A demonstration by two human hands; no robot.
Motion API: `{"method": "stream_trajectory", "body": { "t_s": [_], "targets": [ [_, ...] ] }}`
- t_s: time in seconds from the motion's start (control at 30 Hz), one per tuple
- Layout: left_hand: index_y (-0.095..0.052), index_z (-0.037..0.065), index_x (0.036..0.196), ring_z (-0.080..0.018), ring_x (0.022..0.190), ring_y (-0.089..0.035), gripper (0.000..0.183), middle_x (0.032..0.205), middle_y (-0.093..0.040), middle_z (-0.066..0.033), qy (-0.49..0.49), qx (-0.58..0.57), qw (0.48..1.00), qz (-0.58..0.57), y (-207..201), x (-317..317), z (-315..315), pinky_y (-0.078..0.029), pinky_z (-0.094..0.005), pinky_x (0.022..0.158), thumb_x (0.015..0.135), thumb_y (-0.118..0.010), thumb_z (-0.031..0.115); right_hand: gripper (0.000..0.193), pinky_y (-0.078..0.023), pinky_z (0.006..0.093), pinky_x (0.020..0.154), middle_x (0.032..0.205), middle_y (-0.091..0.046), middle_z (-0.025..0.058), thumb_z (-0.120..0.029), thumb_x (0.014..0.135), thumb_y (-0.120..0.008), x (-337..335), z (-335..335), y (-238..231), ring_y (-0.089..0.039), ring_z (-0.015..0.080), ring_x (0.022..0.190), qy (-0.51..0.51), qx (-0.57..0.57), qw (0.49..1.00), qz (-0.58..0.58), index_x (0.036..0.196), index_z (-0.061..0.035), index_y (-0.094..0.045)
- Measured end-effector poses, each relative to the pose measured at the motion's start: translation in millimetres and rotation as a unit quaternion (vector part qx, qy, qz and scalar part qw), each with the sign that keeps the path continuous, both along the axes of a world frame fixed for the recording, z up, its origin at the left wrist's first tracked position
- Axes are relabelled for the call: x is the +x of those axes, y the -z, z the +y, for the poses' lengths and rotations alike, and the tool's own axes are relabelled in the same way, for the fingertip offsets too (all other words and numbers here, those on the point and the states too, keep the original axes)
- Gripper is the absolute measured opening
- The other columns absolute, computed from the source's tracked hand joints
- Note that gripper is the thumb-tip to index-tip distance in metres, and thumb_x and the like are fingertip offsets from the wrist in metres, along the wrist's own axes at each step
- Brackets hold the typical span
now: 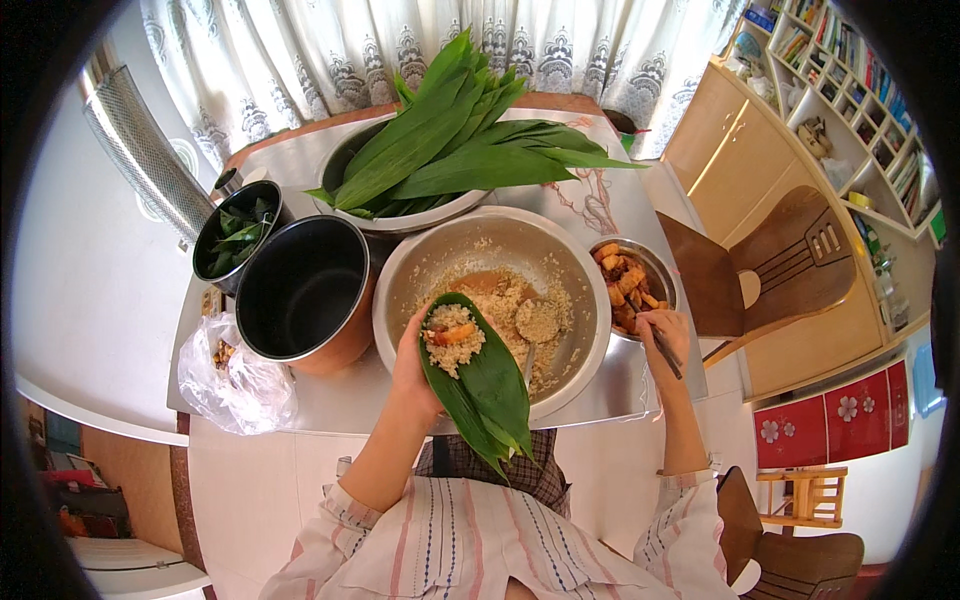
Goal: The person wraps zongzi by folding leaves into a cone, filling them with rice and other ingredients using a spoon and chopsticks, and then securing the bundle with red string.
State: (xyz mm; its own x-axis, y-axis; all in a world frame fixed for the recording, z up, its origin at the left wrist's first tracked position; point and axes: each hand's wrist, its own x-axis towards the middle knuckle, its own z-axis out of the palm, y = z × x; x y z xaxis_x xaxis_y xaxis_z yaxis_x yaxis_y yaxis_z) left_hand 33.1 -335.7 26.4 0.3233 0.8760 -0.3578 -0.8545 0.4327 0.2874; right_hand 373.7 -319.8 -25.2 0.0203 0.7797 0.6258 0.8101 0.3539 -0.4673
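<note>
My left hand [408, 368] is closed around a long green leaf [492, 385] folded into a cone, its tails hanging toward me. Pale rice grains [455, 355] fill the cone, with a reddish-brown piece of meat [456, 334] on top. Below the cone's far side is a wide steel basin [400, 285] of rice, where a spoon [530, 355] heaped with grains rests. On the right, my right hand [664, 335] grips dark chopsticks [667, 357], their tips reaching into a small steel bowl [672, 287] of browned meat pieces [625, 280].
Behind the basin, another basin [345, 160] is piled with long green leaves [455, 150]. To the left stand an empty dark-lined pot [305, 290], a smaller pot [213, 235] holding green wrapped parcels, and a plastic bag [235, 390]. Wooden chairs [795, 260] flank the table's right side.
</note>
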Motion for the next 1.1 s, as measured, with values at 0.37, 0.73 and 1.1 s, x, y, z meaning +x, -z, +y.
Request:
{"method": "stream_trajectory", "body": {
  "t_s": [0.37, 0.73, 1.1],
  "targets": [
    [-0.057, -0.001, 0.105, -0.0292, 0.093, -0.059, 0.035, 0.104, -0.061, -0.0182, -0.024, 0.042, 0.999, -0.021, 14, -48, 6, -0.049, -0.0405, 0.084, 0.091, -0.042, 0.028, 0.046, -0.046, 0.0346, 0.08, 0.098, -0.058, 0.0101, 0.009, 0.07, -0.058, -30, -21, -87, -0.054, 0.027, 0.095, -0.05, -0.106, 0.99, -0.082, 0.112, -0.0087, -0.059],
    [-0.056, 0.0, 0.109, -0.0284, 0.094, -0.06, 0.038, 0.105, -0.06, -0.0188, 0.014, 0.018, 0.999, -0.044, 21, -60, 1, -0.051, -0.0402, 0.082, 0.093, -0.042, 0.031, 0.016, -0.05, 0.0364, 0.068, 0.08, -0.062, 0.0096, -0.006, 0.073, -0.059, -130, 3, -58, -0.062, 0.0273, 0.081, -0.368, -0.244, 0.805, -0.396, 0.087, -0.0109, -0.065],
    [-0.058, 0.003, 0.105, -0.0265, 0.091, -0.06, 0.035, 0.102, -0.062, -0.0134, 0.006, 0.001, 1.0, -0.023, 25, -55, -1, -0.051, -0.0395, 0.083, 0.09, -0.05, 0.034, 0.027, -0.049, 0.0313, 0.062, 0.072, -0.064, 0.0115, -0.031, 0.087, -0.06, -120, 8, -67, -0.064, 0.0222, 0.068, -0.103, -0.304, 0.947, 0.034, 0.084, -0.0047, -0.061]
  ]
}}
